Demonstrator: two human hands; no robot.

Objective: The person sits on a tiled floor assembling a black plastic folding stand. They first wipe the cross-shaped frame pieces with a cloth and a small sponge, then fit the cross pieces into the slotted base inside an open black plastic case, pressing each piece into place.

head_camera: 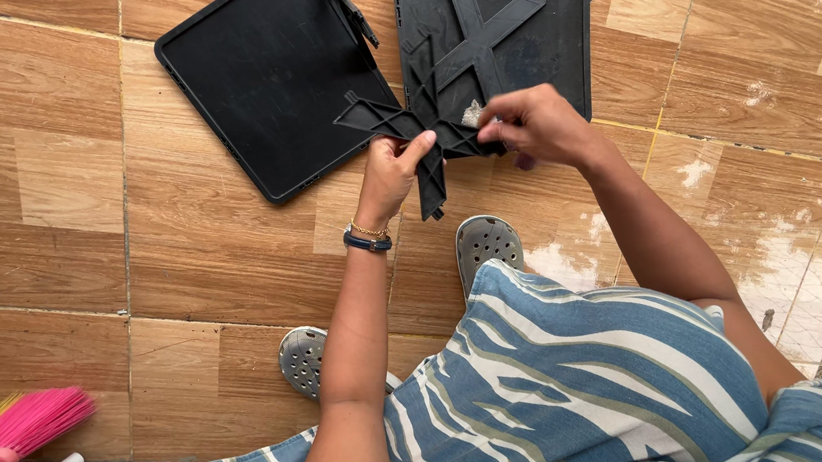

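Head view: both hands grip a black cross-shaped plastic brace point(411, 130) above the tiled floor point(76, 193).

Left hand point(391, 175) and right hand point(534, 127) pinch its arms; two black square panels point(266, 84) lie just beyond, a second cross brace point(484, 33) on one.

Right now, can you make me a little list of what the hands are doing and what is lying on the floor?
left hand: grips the black cross-shaped plastic piece near its middle
right hand: pinches the same piece at its right arm
black flat panel: lies on the tiled floor, left of the hands
black ribbed tray: on the floor past the hands, with a second cross piece on it
pink broom: lower left corner
grey clogs: on the feet, below the hands
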